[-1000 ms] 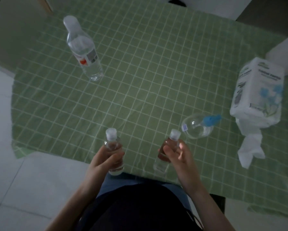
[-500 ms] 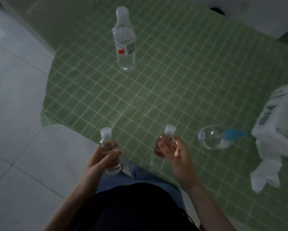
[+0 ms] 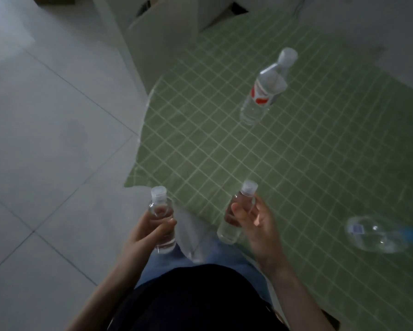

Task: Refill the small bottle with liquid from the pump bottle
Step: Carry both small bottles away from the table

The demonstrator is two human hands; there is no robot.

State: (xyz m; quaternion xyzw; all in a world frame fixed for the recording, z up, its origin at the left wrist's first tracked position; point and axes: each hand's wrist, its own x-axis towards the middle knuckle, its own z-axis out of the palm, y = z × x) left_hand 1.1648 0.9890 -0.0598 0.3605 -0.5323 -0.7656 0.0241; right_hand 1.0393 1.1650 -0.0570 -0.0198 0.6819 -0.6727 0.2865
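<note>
Dim light, head view looking down. Count of bottles in sight: four.

Two small clear bottles with pale flip caps, both capped, both upright and held off the table. The left hand (image 3: 153, 231) has its fingers wrapped around the left small bottle (image 3: 161, 217), thumb crossing the front; this bottle hangs over the grey tiled floor (image 3: 45, 139), just off the cloth's near corner. The right hand (image 3: 253, 223) pinches the right small bottle (image 3: 236, 211) between thumb and fingers at the upper body, palm turned partly open toward the camera; the bottle sits above the cloth's near edge. The two small bottles are apart, side by side.

One tall water bottle (image 3: 262, 91) with a red-and-white label stands at 1 o'clock from the hands, well apart, on the green checked tablecloth (image 3: 308, 175).

One rounded clear bottle with a blue top (image 3: 377, 235) lies on its side at 3 o'clock, near the right edge; whether its top is a pump cannot be told.

One white box-like object (image 3: 162, 27) at 12 o'clock, off the cloth.
</note>
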